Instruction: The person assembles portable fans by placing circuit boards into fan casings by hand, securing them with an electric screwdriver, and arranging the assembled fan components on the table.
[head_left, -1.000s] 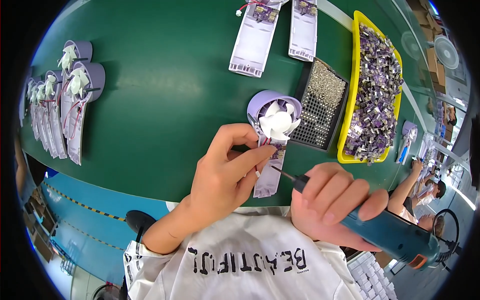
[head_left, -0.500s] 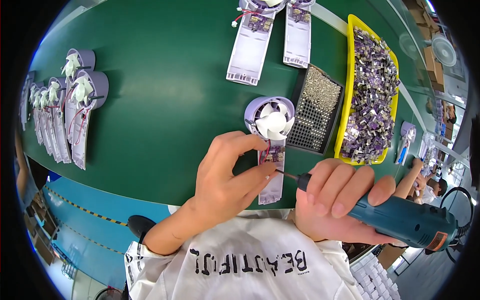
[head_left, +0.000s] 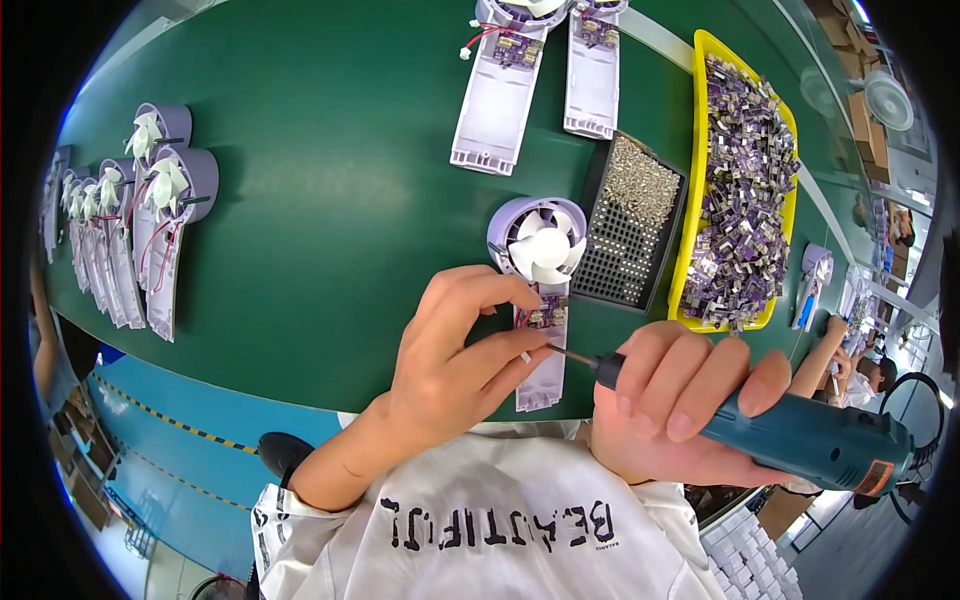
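A lilac handheld fan [head_left: 545, 385] with white blades lies face up on the green table in front of me. Its long casing half holds a small purple circuit board [head_left: 549, 312] and red wires. My left hand [head_left: 440, 350] curls over the casing from the left, its fingertips on the board area and wires; what lies right under them is hidden. My right hand [head_left: 680, 400] is wrapped around a teal electric screwdriver [head_left: 800, 435]. The thin bit points left, its tip by my left fingertips at the lower end of the board.
Right of the fan stands a black perforated tray [head_left: 625, 265] of small screws, then a yellow bin [head_left: 688, 255] full of purple circuit boards. Two fan halves [head_left: 495, 110] lie at the back. Several more fans [head_left: 165, 235] line the left. Another person's arm [head_left: 815, 365] shows far right.
My left fingers have shifted very slightly, and the screwdriver's tip has moved a touch left and down with them. Everything else looks nearly the same.
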